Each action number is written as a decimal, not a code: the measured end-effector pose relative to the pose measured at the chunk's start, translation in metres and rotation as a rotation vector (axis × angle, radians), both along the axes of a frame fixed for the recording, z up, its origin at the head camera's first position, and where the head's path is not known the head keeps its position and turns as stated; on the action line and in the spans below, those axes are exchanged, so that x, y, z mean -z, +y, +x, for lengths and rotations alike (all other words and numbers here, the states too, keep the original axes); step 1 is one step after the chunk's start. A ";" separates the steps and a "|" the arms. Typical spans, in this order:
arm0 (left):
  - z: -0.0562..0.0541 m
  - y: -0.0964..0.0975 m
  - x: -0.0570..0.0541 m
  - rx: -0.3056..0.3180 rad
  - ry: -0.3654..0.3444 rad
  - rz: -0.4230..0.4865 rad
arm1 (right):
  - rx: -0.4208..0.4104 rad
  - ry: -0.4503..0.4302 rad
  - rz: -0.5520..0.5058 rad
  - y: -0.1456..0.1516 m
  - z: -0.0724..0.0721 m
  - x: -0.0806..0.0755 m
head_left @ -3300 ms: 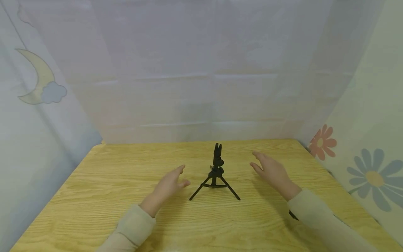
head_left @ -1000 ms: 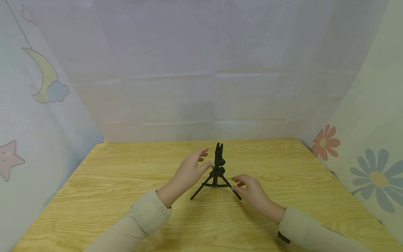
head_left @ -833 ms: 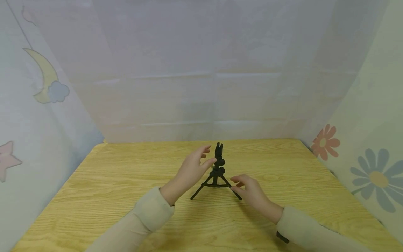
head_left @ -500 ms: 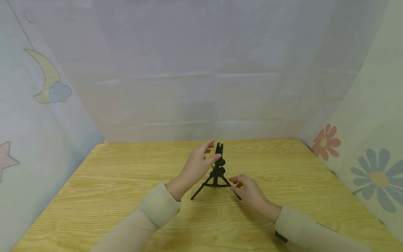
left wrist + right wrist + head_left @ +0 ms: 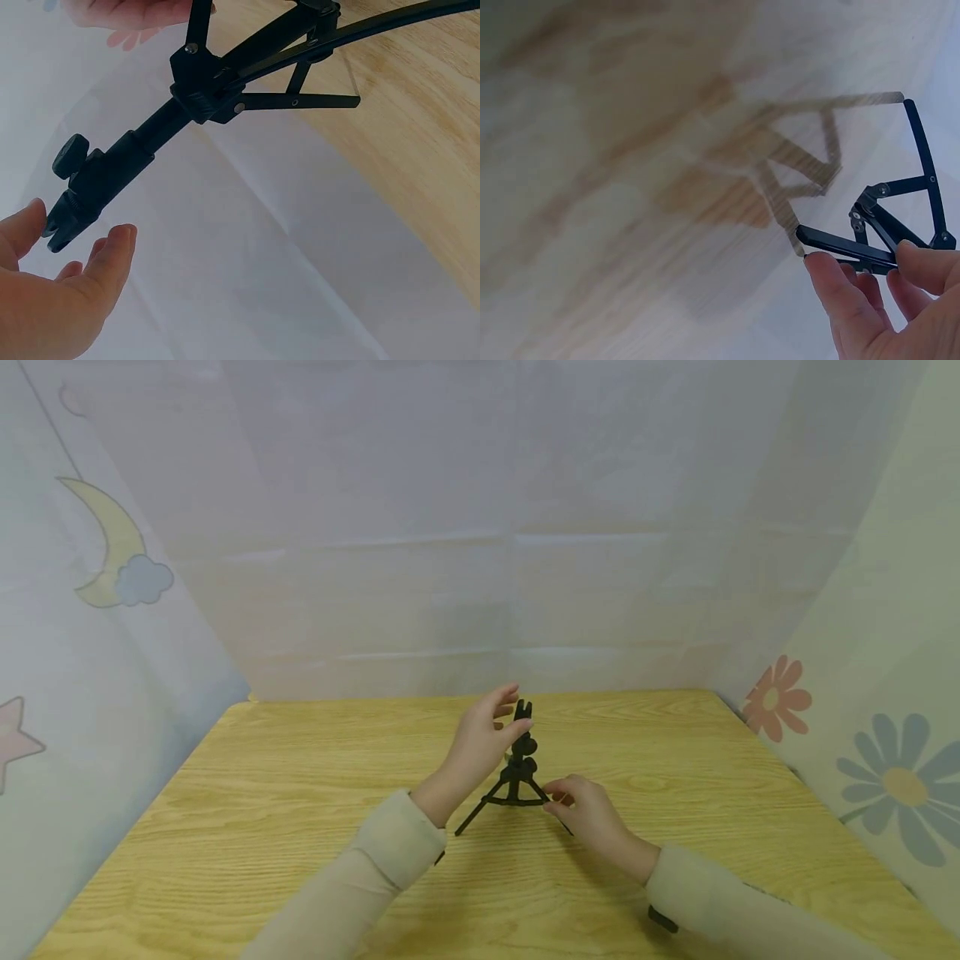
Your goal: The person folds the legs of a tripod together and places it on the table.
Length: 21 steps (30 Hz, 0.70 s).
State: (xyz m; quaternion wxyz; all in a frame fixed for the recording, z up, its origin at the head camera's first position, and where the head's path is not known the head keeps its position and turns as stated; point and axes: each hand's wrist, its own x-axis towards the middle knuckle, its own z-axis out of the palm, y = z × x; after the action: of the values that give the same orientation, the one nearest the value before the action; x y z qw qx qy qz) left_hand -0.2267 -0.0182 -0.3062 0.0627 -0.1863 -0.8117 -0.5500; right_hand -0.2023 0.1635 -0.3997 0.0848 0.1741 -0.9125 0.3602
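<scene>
A small black tripod (image 5: 517, 768) stands upright on the wooden table, its legs spread and joined by crossbars. Round knobs jut from its column, and a forked tip tops it. My left hand (image 5: 480, 743) is beside this upper part, thumb in front and fingers behind. In the left wrist view the forked tip (image 5: 61, 229) lies between thumb and fingers, with a gap towards the fingers. Lower down, my right hand (image 5: 596, 818) is at the right leg, thumb and loosely bent fingers either side of it. Contact is hard to judge. The right wrist view shows the leg (image 5: 847, 244) near the fingertips.
The wooden table (image 5: 300, 777) extends around the tripod. A pale sheet (image 5: 450, 527) hangs behind it. Printed side sheets flank the table, one with a moon (image 5: 105, 539), the other with flowers (image 5: 903, 785).
Both hands have come in from either side of the tripod. My left hand has risen towards its top; my right has edged left around the leg. The right leg's foot appears shifted very slightly inward.
</scene>
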 end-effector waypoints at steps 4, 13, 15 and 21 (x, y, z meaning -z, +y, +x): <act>-0.002 0.001 0.002 -0.004 -0.004 0.034 | -0.001 -0.041 -0.013 -0.001 0.000 -0.003; -0.006 0.004 0.004 0.009 0.026 0.086 | 0.007 -0.063 -0.011 -0.004 -0.001 -0.004; -0.006 0.004 0.004 0.011 0.032 0.090 | 0.011 -0.069 -0.017 -0.005 -0.002 -0.004; -0.008 0.006 0.005 0.013 0.050 0.077 | 0.005 -0.091 -0.020 -0.006 -0.004 -0.005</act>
State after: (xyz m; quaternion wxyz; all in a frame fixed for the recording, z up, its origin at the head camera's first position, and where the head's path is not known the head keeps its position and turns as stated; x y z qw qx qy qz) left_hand -0.2344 -0.0125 -0.3110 0.0864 -0.2024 -0.7871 -0.5763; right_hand -0.2064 0.1576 -0.3950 0.0459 0.1545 -0.9121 0.3768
